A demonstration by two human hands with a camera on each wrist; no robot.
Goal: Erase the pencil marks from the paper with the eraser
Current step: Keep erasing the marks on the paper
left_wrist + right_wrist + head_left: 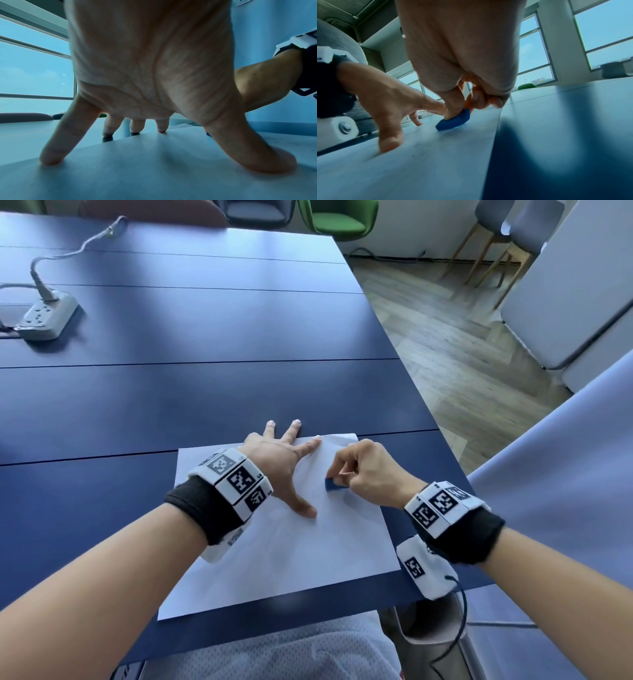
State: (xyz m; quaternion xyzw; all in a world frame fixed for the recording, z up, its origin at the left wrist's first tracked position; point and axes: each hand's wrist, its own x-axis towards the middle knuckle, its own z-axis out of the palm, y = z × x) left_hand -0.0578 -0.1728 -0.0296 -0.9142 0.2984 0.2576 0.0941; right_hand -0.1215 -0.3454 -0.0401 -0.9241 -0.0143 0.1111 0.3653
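A white sheet of paper (291, 559) lies on the dark blue table (205, 398) near its front right corner. My left hand (284, 463) is spread flat on the sheet's upper part, fingers straight, thumb (305, 508) pointing toward me. My right hand (356, 470) pinches a small blue eraser (331, 484) and presses one end of it onto the paper just right of the left thumb. In the right wrist view the eraser (453, 121) sits tilted under my thumb, its low end on the paper (402, 169). Pencil marks are too faint to make out.
A grey power strip (44, 318) with its cable lies at the far left of the table. The table's right edge (428, 419) drops to a wooden floor. Chairs, one of them green (339, 219), stand beyond the far edge.
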